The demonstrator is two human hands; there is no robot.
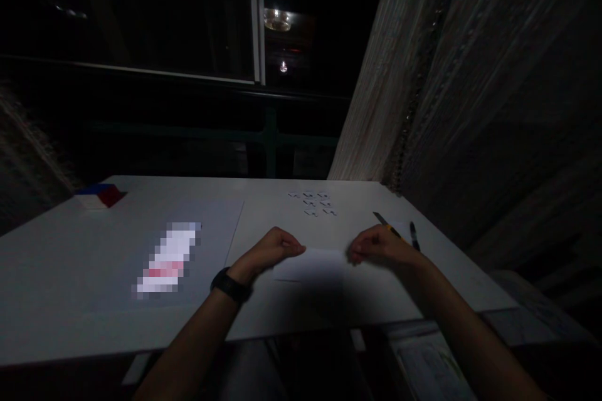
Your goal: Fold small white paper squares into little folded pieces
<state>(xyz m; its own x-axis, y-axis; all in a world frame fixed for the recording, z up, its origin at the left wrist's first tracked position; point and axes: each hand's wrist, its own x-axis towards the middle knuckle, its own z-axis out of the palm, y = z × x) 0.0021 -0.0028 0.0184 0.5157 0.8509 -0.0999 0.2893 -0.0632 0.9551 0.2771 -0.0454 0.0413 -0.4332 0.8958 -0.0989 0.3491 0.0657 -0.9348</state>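
A small white sheet of paper (pixel 313 263) is held just above the white table (pixel 84 276), near its front edge. My left hand (pixel 273 250) pinches the paper's left edge, fingers closed; a dark watch sits on that wrist. My right hand (pixel 376 245) pinches the right edge in the same way. Beyond my hands lie several small white paper pieces (pixel 314 203) in a loose cluster.
A pen (pixel 414 235) and a pencil-like tool (pixel 385 222) lie right of my right hand. A red, blue and white block (pixel 100 195) sits at the table's far left corner. A pale curtain (pixel 423 75) hangs on the right. A dark window is behind.
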